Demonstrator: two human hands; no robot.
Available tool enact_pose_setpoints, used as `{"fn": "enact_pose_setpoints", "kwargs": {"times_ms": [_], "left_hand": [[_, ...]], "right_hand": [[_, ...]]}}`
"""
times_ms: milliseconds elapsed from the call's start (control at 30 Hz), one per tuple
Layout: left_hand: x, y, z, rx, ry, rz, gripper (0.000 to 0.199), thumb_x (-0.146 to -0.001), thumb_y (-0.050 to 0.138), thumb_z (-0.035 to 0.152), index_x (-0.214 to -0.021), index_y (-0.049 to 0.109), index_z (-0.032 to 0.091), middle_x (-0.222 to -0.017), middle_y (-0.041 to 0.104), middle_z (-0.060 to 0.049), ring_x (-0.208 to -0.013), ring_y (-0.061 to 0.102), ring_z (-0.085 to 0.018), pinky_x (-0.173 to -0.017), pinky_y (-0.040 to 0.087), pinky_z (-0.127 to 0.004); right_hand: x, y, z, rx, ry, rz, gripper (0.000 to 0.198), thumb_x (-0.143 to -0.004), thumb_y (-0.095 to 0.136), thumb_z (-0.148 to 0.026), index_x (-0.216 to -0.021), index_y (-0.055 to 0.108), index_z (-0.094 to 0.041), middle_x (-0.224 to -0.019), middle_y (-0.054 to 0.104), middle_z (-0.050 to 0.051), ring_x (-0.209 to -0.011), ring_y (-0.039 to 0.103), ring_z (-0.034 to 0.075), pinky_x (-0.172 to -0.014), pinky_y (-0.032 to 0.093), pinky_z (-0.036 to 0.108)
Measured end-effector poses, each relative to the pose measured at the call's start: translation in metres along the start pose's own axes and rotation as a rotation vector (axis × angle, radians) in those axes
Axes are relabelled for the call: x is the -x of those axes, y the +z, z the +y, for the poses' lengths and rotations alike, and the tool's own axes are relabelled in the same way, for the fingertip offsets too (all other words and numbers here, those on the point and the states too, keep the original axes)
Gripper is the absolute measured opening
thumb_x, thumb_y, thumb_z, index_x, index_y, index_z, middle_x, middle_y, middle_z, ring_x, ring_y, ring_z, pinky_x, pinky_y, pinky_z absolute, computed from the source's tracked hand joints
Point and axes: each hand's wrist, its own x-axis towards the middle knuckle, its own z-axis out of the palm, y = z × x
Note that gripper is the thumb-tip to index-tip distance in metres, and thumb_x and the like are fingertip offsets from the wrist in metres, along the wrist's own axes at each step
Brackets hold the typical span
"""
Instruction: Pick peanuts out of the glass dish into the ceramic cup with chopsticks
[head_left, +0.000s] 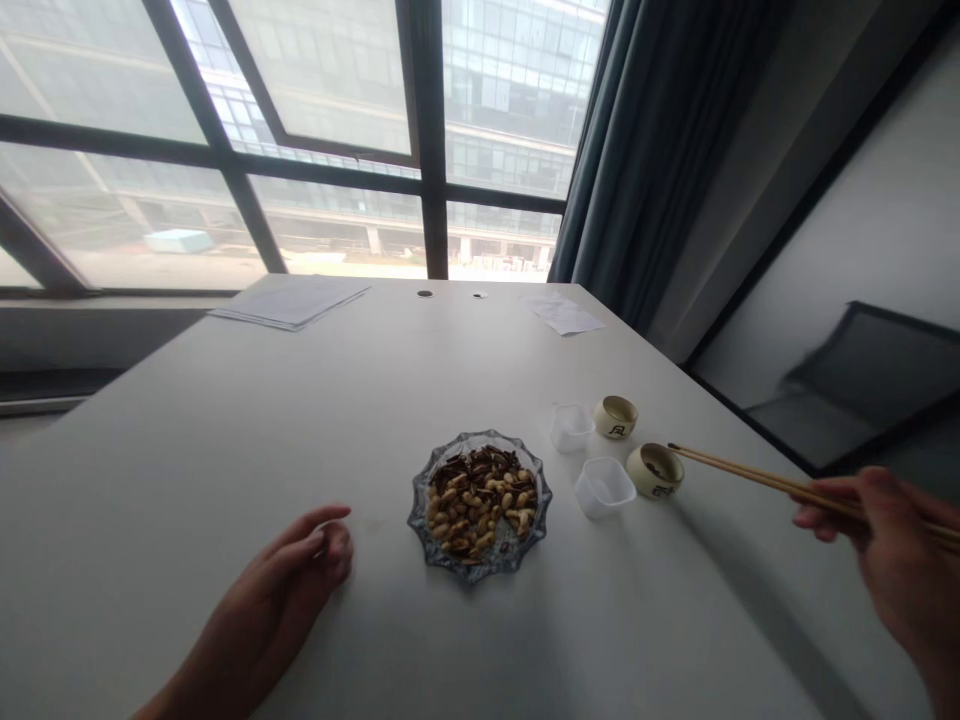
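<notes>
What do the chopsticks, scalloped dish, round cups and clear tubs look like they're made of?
Chopsticks: probably wood or bamboo, smooth, from the tan colour.
Scalloped dish: likely glass, glossy, with a see-through, faceted rim.
Round cups: perhaps glazed ceramic, going by opaque cream walls.
Clear tubs: probably plastic, smooth, with thin, translucent walls.

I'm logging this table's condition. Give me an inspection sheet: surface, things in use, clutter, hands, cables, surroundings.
Surface: white table, two round fittings near the far edge.
Things in use: glass bowl of peanuts and dark seed-like pieces; two translucent containers; two cups, the nearer with dark bits inside.
Clutter: papers towards both far corners.
Hands: left hand beside the bowl, nothing seen in it; right hand holds chopsticks, tips at the nearer cup.
Cables: nothing seen.
Surroundings: windows, dark curtain, building outside.
</notes>
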Motion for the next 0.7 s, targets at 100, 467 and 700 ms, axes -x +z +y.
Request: {"fn": "enact_pose_setpoints", "kwargs": {"times_ms": [100,467,700], "left_hand": [[-0.002,0.0,0.0,-0.012,0.003,0.027,0.03,-0.073,0.08,0.024,-0.103,0.075,0.021,-0.075,0.059,-0.003,-0.071,0.053,-0.018,-0.063,0.054,-0.024],[-0.002,0.0,0.0,-0.03,0.022,0.01,0.029,-0.073,0.081,0.024,-0.102,0.074,0.02,-0.075,0.059,-0.003,-0.071,0.053,-0.018,-0.063,0.055,-0.024],[-0.002,-0.001,0.0,-0.039,0.028,-0.003,0.029,-0.075,0.08,0.025,-0.103,0.074,0.02,-0.075,0.059,-0.003,-0.071,0.053,-0.018,-0.063,0.054,-0.025]], "right_hand": [[0.008,0.004,0.018,-0.093,0.073,0.024,0.037,-0.089,0.064,-0.055,-0.082,0.07,-0.02,-0.062,0.07,0.007,-0.054,0.067,0.022,-0.055,0.056,0.036],[0.004,0.007,0.034,-0.178,0.141,-0.099,0.034,-0.081,0.077,-0.049,-0.085,0.074,-0.015,-0.071,0.075,0.009,-0.058,0.075,0.025,-0.057,0.066,0.031],[0.002,0.007,0.033,-0.166,0.121,-0.091,0.038,-0.08,0.077,-0.052,-0.087,0.073,-0.014,-0.074,0.076,0.009,-0.058,0.075,0.024,-0.057,0.065,0.032]]}}
